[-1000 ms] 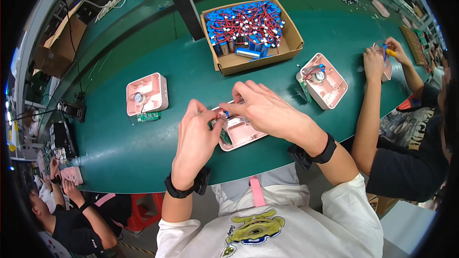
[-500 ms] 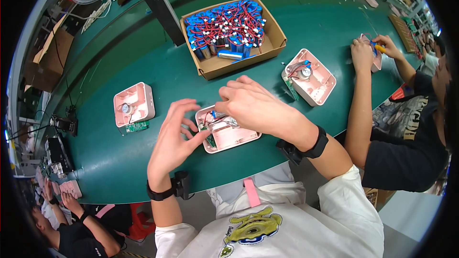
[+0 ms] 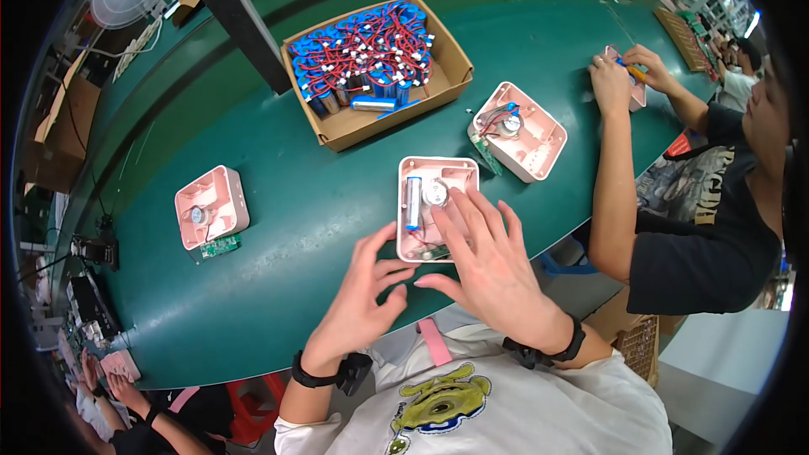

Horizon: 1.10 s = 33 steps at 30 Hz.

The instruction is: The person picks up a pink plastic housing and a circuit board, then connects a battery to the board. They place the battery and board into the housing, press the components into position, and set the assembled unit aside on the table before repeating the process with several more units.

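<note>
A pink plastic housing (image 3: 438,167) lies open side up on the table in front of me. Inside, a blue cylindrical battery (image 3: 414,204) lies along the left wall, and a round silver speaker (image 3: 435,194) sits beside it. Part of a green circuit board (image 3: 435,251) shows at the housing's near wall. My left hand (image 3: 361,303) is at the near left corner, fingers curved and apart; whether it touches the wall I cannot tell. My right hand (image 3: 493,274) reaches over the right side with fingers spread, hiding part of the interior. Neither hand holds anything.
A cardboard box (image 3: 459,76) of blue batteries with red wires stands beyond the housing. Other pink housings with speakers and circuit boards lie right (image 3: 539,139) and left (image 3: 212,206). At the right, a co-worker's hands (image 3: 611,84) work on another housing. The green table (image 3: 286,286) curves along.
The housing has turned and now stands lengthwise, with the battery along its left wall. My right hand has drawn back from over it and spread its fingers; my left hand has moved nearer me.
</note>
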Available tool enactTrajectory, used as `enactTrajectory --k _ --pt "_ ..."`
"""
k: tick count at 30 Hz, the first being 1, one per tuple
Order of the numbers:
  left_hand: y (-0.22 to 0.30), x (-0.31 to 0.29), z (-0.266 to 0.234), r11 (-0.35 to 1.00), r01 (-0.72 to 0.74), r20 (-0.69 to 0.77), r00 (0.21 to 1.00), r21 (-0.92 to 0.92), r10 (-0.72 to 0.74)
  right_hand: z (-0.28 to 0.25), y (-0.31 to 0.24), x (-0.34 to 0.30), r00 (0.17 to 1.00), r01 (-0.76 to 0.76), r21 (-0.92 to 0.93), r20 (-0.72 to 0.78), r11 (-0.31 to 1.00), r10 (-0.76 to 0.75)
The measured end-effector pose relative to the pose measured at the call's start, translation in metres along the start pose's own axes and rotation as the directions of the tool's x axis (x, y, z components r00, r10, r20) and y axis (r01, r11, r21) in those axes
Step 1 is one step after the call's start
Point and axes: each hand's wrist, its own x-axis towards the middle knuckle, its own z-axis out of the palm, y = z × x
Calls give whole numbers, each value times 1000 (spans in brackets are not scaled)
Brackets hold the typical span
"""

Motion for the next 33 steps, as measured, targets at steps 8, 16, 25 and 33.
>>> enactTrajectory --k 8,16,25,33 --pt "13 10 23 939 -93 40 996 331 85 19 49 -2 994 -64 -92 -97 994 55" --pt "59 -30 -115 441 239 -487 607 865 627 4 104 17 985 -117 -122 -138 986 100" --pt "27 6 -122 369 376 -525 558 850 642 -31 62 20 920 -65 161 -373 985 121" --pt "30 -25 -53 489 52 -356 752 871 555 -9 -1 36 994 110 361 -16 926 -112"
